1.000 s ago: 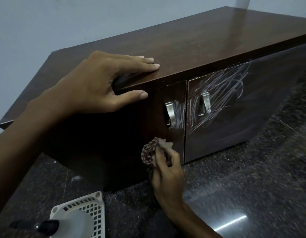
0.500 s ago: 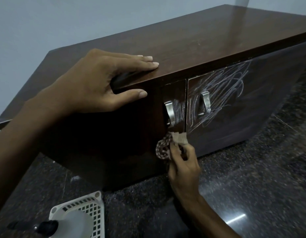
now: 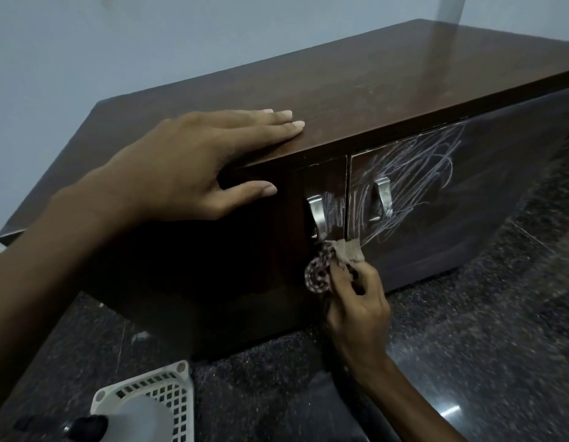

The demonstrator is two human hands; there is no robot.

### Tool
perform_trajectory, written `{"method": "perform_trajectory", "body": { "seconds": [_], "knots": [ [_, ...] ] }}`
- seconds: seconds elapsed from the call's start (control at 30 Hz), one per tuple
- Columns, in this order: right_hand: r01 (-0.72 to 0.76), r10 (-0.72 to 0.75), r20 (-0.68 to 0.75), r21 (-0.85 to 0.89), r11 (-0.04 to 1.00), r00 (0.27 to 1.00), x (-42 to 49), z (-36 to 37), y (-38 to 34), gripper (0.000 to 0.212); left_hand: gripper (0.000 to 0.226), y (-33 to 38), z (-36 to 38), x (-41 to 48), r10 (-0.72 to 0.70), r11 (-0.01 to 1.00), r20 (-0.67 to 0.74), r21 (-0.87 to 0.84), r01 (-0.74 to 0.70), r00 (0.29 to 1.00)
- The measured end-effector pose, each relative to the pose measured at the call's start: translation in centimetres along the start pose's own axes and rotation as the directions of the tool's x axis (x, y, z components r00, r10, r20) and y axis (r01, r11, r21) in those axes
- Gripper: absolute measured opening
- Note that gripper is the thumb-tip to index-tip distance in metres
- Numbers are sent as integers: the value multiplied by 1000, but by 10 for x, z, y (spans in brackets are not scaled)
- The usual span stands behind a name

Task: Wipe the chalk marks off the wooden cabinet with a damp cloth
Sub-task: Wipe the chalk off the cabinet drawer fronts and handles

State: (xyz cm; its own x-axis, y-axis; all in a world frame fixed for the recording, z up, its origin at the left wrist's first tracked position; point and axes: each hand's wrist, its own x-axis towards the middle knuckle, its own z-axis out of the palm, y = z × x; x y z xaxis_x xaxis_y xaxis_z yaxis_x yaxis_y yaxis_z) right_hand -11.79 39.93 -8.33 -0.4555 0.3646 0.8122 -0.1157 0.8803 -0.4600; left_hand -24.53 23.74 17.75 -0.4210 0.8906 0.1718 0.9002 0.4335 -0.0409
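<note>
A low dark wooden cabinet (image 3: 356, 90) fills the middle of the view. White chalk marks (image 3: 414, 186) cover the upper left of its right door, and a smaller patch lies beside the left door's metal handle (image 3: 316, 215). My left hand (image 3: 187, 173) rests flat on the cabinet's top front edge, fingers on top and thumb over the front. My right hand (image 3: 356, 301) holds a crumpled patterned cloth (image 3: 334, 260) against the door fronts, just under the left handle at the seam between the doors.
A white perforated plastic basket (image 3: 168, 390) stands at the bottom left on the dark speckled floor (image 3: 468, 330), with a pale spray bottle (image 3: 130, 419) with a black nozzle in front of it. A metal handle (image 3: 383, 199) sticks out of the right door. A pale wall (image 3: 117, 43) rises behind.
My right hand has carried the cloth up and to the right, from low on the left door to just under its handle at the door seam. My left hand has stayed put.
</note>
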Motion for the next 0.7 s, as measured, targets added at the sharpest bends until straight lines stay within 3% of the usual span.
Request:
{"method": "perform_trajectory", "body": {
  "seconds": [0.1,0.23,0.4,0.7],
  "knots": [
    [-5,6,40,-22,1000,999,1,-4,3,42,73,1,-1,1,55,996,18,66,-56,998],
    [6,-7,-16,-30,1000,1000,35,-14,-8,37,73,0,-1,3,69,995,62,62,-73,996],
    [130,-134,-52,-86,988,990,75,-29,-17,27,73,-3,0,3,80,995,51,50,-82,996],
    [284,-274,78,-216,934,959,41,-25,14,23,73,-3,1,2,80,996,32,46,-82,996]
  ]
}}
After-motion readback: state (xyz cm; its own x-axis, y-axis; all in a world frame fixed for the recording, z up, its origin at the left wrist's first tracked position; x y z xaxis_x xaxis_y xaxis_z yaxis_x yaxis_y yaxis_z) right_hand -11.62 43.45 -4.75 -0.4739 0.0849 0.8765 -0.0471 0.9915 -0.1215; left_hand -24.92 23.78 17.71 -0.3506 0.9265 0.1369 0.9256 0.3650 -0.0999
